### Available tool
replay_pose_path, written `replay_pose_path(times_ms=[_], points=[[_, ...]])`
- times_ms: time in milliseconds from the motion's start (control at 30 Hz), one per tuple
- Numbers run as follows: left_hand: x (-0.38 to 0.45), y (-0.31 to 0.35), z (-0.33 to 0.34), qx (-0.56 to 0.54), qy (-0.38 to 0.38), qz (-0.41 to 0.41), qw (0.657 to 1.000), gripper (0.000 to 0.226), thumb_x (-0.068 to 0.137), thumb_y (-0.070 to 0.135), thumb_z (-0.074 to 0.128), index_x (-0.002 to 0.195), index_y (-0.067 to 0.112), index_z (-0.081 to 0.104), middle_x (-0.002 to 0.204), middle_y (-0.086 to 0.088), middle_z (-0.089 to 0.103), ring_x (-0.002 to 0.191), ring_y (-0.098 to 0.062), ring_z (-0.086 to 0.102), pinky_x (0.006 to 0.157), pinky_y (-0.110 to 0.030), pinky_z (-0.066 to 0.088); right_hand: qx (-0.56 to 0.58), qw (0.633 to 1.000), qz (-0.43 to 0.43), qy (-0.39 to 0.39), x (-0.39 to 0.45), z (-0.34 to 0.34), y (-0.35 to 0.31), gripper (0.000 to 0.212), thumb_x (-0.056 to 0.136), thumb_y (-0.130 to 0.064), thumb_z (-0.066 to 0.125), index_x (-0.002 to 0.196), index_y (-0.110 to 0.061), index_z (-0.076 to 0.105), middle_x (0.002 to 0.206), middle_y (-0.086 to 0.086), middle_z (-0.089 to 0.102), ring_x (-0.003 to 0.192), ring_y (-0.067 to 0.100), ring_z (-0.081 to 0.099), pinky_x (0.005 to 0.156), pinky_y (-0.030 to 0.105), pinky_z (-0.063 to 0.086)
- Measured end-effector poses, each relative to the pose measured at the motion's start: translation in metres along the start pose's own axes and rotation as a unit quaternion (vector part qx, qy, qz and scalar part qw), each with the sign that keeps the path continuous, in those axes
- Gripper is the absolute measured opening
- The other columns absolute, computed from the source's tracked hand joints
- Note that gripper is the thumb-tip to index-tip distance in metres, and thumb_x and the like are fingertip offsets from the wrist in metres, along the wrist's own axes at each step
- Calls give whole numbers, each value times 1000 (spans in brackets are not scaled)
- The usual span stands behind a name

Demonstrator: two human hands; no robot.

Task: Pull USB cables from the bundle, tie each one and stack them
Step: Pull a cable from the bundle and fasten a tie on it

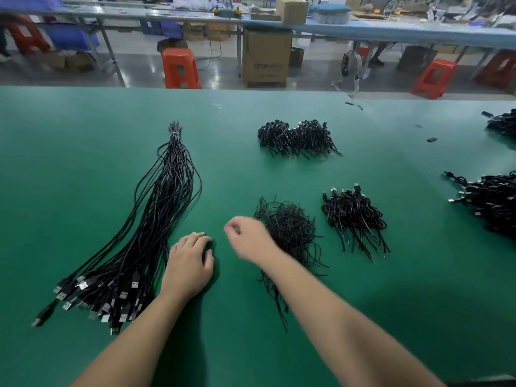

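A long bundle of black USB cables lies on the green table, tied at its far end, plugs fanned out near me at the left. My left hand rests palm down on the table just right of the bundle, holding nothing. My right hand is blurred, fingers curled with nothing seen in them, hovering at the left edge of a loose heap of thin black ties. A stack of tied cables sits right of that heap. Another tied stack lies farther back.
More black cable piles lie at the right edge and far right corner. Small black scraps dot the green table. Beyond its far edge stand orange stools, a cardboard box and workbenches.
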State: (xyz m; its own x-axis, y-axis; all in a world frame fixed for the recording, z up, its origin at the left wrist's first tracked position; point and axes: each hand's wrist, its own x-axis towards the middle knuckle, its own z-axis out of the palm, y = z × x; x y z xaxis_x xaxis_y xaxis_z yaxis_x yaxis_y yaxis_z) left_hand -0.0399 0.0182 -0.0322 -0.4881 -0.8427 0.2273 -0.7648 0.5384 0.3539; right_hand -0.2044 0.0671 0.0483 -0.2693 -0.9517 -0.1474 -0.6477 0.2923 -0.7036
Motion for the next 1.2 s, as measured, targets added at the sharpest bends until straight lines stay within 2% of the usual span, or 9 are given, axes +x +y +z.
replay_pose_path(times_ms=[167,333,467,600,700,833,967,1067,1200], points=[[3,-3,-2,-92,16,-41,995,22,96,19,51,106,14,69,118,-5,68,123,-24,54,102,-43,40,51,997,61,-15,-21,63,10,23,102,-20,46,119,-13,60,119,8,66,110,26,60,92,32,46],[4,-2,-12,-165,-7,-83,983,17,99,15,54,107,12,69,110,-4,69,112,-22,56,94,-33,41,119,991,55,-31,-30,62,23,11,101,-21,51,109,-22,57,107,-3,63,88,16,58,81,29,47],[15,-11,-43,-252,-42,-155,954,15,96,16,58,99,26,68,97,9,69,95,-13,63,78,-26,42,105,993,26,-46,-34,60,25,13,101,-22,52,113,-24,56,100,-10,55,84,7,53,79,24,43],[18,-40,-76,-41,-8,-156,987,7,93,25,63,99,25,67,96,4,62,86,-17,61,74,-31,51,93,994,12,-55,-36,58,25,17,102,-23,51,118,-23,56,105,-7,54,83,2,51,76,21,41],[15,-59,-94,145,-109,-178,967,20,91,41,65,99,23,63,95,2,61,87,-21,60,74,-34,54,87,995,9,-53,-37,57,24,18,102,-22,50,119,-21,56,105,-8,53,81,2,50,72,18,40],[10,-70,-103,200,-153,-189,949,20,96,40,61,93,20,61,86,3,65,81,-20,63,71,-32,55,85,995,11,-52,-37,58,24,18,102,-23,51,119,-22,57,105,-9,52,81,2,50,69,15,40],[10,-64,-103,282,-139,-130,940,16,96,34,54,97,21,64,96,2,58,92,-20,57,72,-30,45,83,995,5,-52,-37,59,25,16,102,-24,52,115,-24,61,101,-13,47,80,1,50,74,16,39],[13,-52,-103,251,-101,-110,957,18,97,34,50,96,19,58,89,1,58,84,-21,57,69,-32,46,83,995,2,-50,-37,59,26,16,101,-24,52,114,-24,62,102,-12,48,81,1,50,76,16,40],[16,-29,-103,96,-55,-129,986,15,101,30,46,95,17,48,67,2,58,60,-19,56,51,-30,40,87,995,3,-49,-38,58,25,20,101,-24,52,119,-22,62,106,-7,50,80,3,50,79,21,43]])
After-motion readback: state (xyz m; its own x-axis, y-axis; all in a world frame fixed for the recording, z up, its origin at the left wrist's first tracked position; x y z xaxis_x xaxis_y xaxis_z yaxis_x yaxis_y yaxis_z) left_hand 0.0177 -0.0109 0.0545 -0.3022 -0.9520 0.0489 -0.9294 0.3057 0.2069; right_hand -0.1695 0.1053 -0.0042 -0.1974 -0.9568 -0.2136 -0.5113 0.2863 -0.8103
